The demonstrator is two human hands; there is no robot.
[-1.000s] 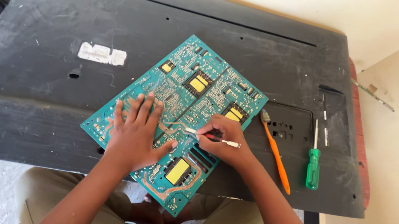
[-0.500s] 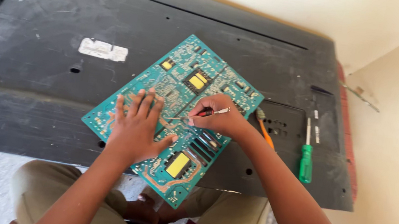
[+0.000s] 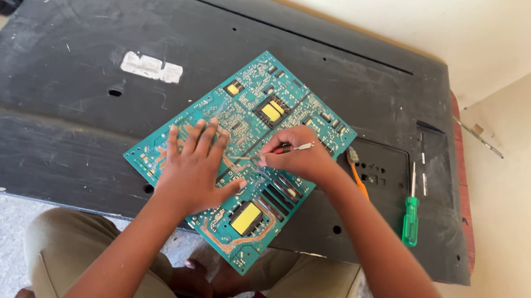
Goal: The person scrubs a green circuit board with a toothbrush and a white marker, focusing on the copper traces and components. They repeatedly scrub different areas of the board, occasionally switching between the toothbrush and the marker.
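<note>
The right hand (image 3: 298, 157), just right of the frame's centre, has its grip pinched narrow around a thin tool with a red and pale handle (image 3: 293, 148); the handle sticks out toward the upper right past the knuckles, and the metal tip (image 3: 245, 158) runs left onto the board. The left hand (image 3: 198, 167) lies flat, fingers spread wide, palm pressed on the board just left of the tip and holding nothing; its thumb points toward the right hand, the two hands close but apart.

Under both hands lies a green circuit board (image 3: 251, 99), turned at a slant across the middle of the frame, its solder side up with copper tracks, a row of black slots (image 3: 276, 195) below the right hand, and yellow patches (image 3: 247, 217) near its lower and upper ends. The lower corner of the board overhangs the near edge of what carries it.

The board rests on a large black panel (image 3: 90, 30), scuffed and dusty, which fills most of the frame and has a white label (image 3: 151, 67) at upper left. On the panel to the right lie an orange-handled screwdriver (image 3: 356, 175), partly hidden by the right forearm, and, further right, a green-handled screwdriver (image 3: 411, 216). Below, the person's knees in tan trousers (image 3: 71, 246) show at the bottom of the frame.
</note>
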